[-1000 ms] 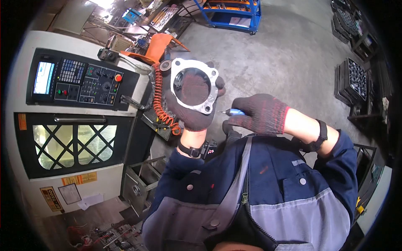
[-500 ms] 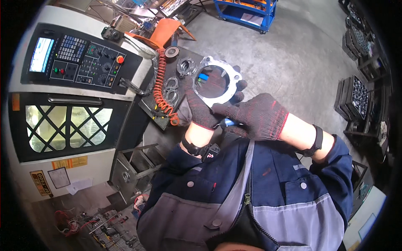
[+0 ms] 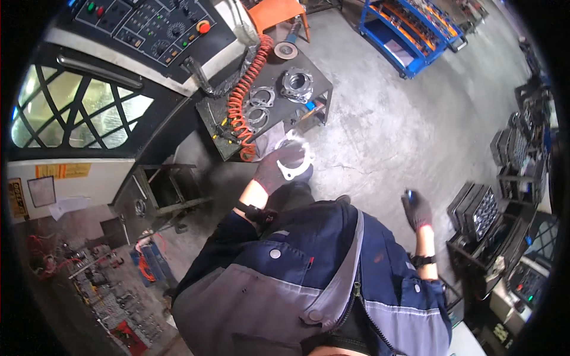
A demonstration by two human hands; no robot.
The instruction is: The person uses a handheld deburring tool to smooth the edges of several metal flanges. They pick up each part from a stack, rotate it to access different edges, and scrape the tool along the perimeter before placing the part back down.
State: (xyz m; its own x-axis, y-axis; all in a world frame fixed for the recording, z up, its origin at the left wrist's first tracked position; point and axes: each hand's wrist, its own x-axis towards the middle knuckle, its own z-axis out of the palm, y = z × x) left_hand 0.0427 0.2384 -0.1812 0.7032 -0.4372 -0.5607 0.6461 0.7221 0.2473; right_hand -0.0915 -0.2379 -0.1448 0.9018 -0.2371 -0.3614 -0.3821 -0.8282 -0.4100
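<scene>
One flat metal flange ring [image 3: 293, 161] sat clamped in the gloved left hand [image 3: 278, 169], fingers wrapped on its rim, just short of the worktop [image 3: 309, 95]; likely stiff, heavy, slick. Right hand [image 3: 416, 209] hung curled around something small.

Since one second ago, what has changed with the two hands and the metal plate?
The left hand has come down from in front of the face toward the small work table, keeping the square metal flange plate in its fingers. The right hand has left the plate and swung out to the person's right side, a small dark tool in it. Both gloves stayed on; the orange coiled hose hangs as before.
</scene>
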